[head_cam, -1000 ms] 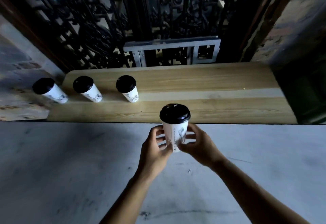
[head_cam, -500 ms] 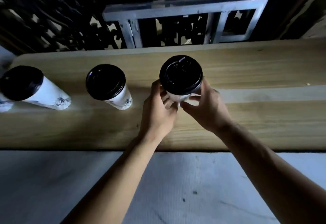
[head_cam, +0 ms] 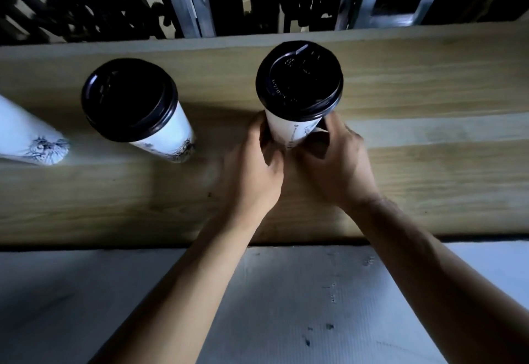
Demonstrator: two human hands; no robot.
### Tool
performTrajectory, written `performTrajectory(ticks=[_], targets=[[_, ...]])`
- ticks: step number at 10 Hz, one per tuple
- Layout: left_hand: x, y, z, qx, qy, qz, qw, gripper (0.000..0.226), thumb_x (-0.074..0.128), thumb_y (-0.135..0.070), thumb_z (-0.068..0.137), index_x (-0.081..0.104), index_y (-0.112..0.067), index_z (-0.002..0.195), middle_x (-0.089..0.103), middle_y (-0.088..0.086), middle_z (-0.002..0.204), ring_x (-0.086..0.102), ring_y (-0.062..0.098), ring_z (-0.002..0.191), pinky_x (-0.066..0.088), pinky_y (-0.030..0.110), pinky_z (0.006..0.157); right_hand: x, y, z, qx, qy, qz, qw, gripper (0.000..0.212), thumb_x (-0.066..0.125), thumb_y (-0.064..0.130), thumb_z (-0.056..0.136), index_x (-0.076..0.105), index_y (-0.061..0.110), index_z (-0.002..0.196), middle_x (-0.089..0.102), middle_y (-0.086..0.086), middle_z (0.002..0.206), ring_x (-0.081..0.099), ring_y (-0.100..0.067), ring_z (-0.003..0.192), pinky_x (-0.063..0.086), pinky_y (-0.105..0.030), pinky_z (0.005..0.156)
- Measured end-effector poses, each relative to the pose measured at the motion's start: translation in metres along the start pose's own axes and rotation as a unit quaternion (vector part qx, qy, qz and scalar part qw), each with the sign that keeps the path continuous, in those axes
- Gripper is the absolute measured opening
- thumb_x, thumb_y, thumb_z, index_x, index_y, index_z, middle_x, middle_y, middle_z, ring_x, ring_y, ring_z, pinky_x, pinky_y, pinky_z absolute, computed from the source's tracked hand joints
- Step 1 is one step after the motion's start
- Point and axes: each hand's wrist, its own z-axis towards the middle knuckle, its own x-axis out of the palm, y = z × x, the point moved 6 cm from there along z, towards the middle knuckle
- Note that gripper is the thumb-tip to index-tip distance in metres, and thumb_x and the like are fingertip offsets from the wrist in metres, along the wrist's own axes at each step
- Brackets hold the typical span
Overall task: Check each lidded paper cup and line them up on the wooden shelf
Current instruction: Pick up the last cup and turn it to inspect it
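head: cup between curled fingers

Matt grained wooden shelf, paper cup

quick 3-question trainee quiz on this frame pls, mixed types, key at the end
1. True or false: both hands grip the cup nearest the camera centre.
2. Multiple choice: the cup beside it on the wooden shelf stands A) to the held cup's left, B) to its right, C) behind it.
3. Fill in: every lid in view, such as the held cup's lid, is coloured ____.

Key:
1. True: left hand and right hand wrap its lower wall.
2. A.
3. Black. A third cup is cut off at the left edge, lid unseen.
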Motion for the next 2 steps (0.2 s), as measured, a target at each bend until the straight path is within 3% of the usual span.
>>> performTrajectory(ticks=[2], targets=[[-0.0055,-0.0066,-0.0064,0.000,-0.021,0.018,1.000,0.069,0.060,-0.005,0.079,0.047,-0.025,0.145,0.068,0.005,0.137,0.067,0.020,0.124,0.055,0.047,0.102,-0.0006,0.0039,-0.0038,0.037,0.002,0.020,0.999,0.055,0.081,0.014,0.079,0.063,0.014,0.131,0.080,0.001,0.112,0.069,-0.004,0.101,0.043,0.003,0.076]])
